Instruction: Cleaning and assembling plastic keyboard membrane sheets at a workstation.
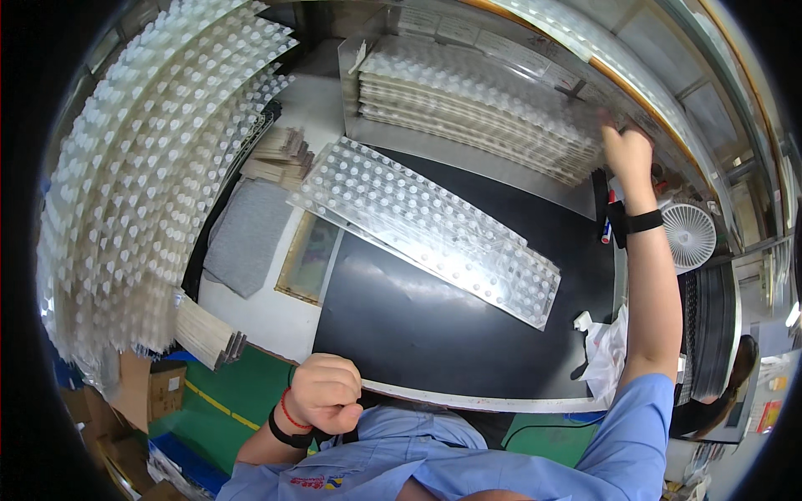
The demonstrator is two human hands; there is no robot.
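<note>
right hand [628, 157] stretched far forward at the back right, beyond the right end of the stack [468, 104] of dotted trays; its thumb stuck up and its other fingers were partly hidden and blurred, so whether it gripped anything, or touched the stack, i could not tell. left hand [327, 394] was curled into a loose fist by the front edge of the table [493, 403], with nothing seen in it.

the dotted panel [434, 221] lay flat and slantwise on the black mat [393, 334], touched by neither hand. from the right hand it was leftward and nearer the body, well apart; from the left hand it was ahead and to the right, also apart. its far left end reached past the mat, and its doubled edges suggested more than one layer.

behind the panel, the stack sat in a metal holder [468, 163]. a marker [607, 221] lay near the right wrist, with a white fan [687, 236] just beside the forearm. a crumpled white bag [607, 355] was at the mat's right edge. off to the left were a grey cloth [245, 238] and a tall pile [150, 175] of similar trays.
</note>
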